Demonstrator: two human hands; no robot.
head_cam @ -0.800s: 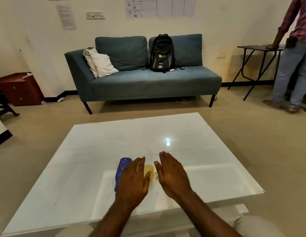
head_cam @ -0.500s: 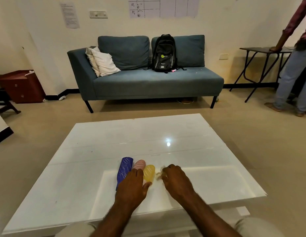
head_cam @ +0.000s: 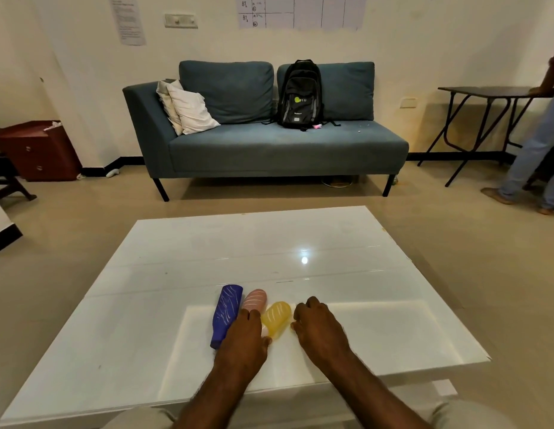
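1. Head view, nearest first: the left hand (head_cam: 244, 342) lies flat with straight fingers, its fingertips resting on the near end of the pink balloon (head_cam: 255, 298). It grips nothing.
2. The right hand (head_cam: 320, 331) sits just right of the yellow balloon (head_cam: 277, 317), knuckles up and fingers curled under. Whether it pinches anything cannot be told.
3. The blue balloon (head_cam: 226, 311), the pink and the yellow lie limp side by side, touching or nearly so, on the near half of the table (head_cam: 269, 243).
4. Progress, as a judgement: the row of three looks laid out, with the hands seemingly tidying it. Any further step has yet to begin.
5. Edges: the near edge runs just under the wrists, and the right corner is near the right forearm.
6. Room: the tabletop stretches well beyond the balloons to its far edge, and wide to the left.
7. Farther off stand a sofa (head_cam: 269, 150) with a backpack (head_cam: 300, 94), and a person (head_cam: 538, 144) at far right, well apart.
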